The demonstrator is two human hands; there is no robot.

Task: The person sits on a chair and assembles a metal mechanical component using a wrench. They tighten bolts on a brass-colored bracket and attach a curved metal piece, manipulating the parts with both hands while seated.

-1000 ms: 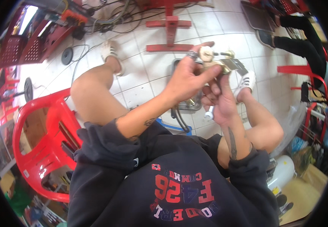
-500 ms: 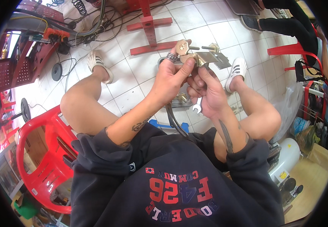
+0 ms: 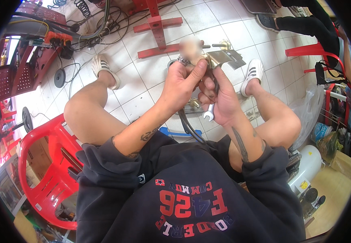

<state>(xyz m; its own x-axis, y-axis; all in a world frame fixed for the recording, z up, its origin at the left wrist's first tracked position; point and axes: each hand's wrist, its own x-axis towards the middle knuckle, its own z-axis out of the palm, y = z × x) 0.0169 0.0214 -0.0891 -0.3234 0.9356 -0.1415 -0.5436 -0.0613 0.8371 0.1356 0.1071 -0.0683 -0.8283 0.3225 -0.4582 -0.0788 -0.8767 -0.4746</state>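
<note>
Brass-coloured metalwork is held up in front of the seated person, above the white tiled floor, with both hands gathered at it. From the head view, which looks straight down, I make out a bent plate, a flatter piece reaching off to the right, and dark rods along the far side; the end to the left is blurred, so I can't tell its shape.

Over on the left, the left hand has its fingers closed on the near left part, thumb pressed on top, a silver chain-like band showing. Close beside it, the right hand has its thumb raised against the lower edge of the metal. Its other fingers are curled in, wrapped around a spanner whose open end pokes out below the palm.

Under the hands, mostly hidden by them, a grey tray sits on the floor with a brassy fitting inside. Nearer the lap are a black hose and something blue. A red chair stands at the person's left, a white tank at the right, and a red metal stand farther ahead.
</note>
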